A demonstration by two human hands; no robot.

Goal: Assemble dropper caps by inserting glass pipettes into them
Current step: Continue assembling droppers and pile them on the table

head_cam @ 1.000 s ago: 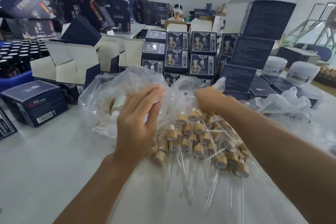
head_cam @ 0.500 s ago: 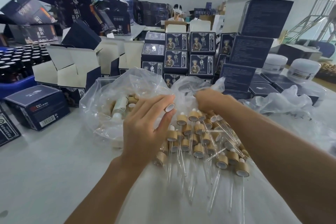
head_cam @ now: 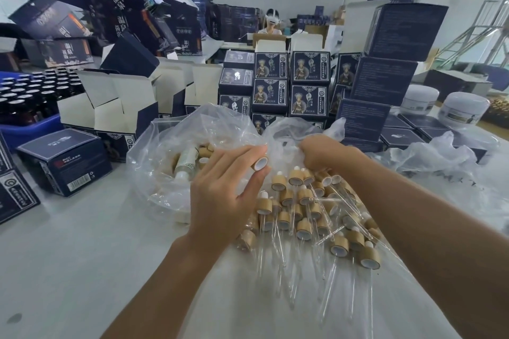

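Now lifted from the bag, a bare dropper cap [head_cam: 260, 164] pinched in left-hand fingers [head_cam: 249, 154], ready for a pipette; right hand [head_cam: 321, 153] buried in plastic bag [head_cam: 176, 140], grip unreadable.

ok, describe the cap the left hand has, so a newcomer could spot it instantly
Start at the crumpled clear plastic bag mid-table, in front of the stacked dark boxes. The left hand is raised at the bag's right side, pinching one bamboo cap at its fingertips. Unlike the assembled droppers piled below, it has no glass pipette and shows its white inside.
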